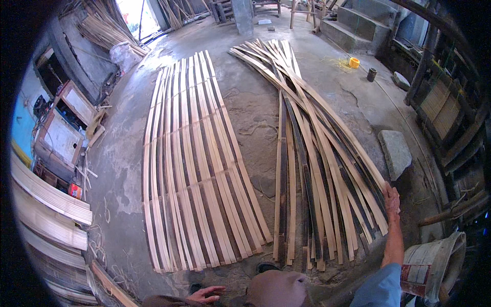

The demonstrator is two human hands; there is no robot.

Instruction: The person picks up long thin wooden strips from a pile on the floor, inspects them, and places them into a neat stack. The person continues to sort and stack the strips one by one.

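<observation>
Long split bamboo strips [317, 148] lie crossed and fanned in a loose pile on the floor, slightly right of centre. At the pile's right edge, my right hand [392, 198] is closed on the outermost bamboo strip, its arm reaching out from the lower right. A row of bamboo strips [199, 169], light and dark by turns, lies side by side to the left of the pile. Down at the lower edge, my left hand [206, 294] rests near my knee with its fingers apart and nothing in them.
A flat stone [395, 154] lies right of the pile, and a white bucket [432, 266] stands by my right arm. Bundled strips [51, 220] fill the left side. Farther off are a yellow cup [354, 62], a dark can [372, 74] and concrete steps [358, 28].
</observation>
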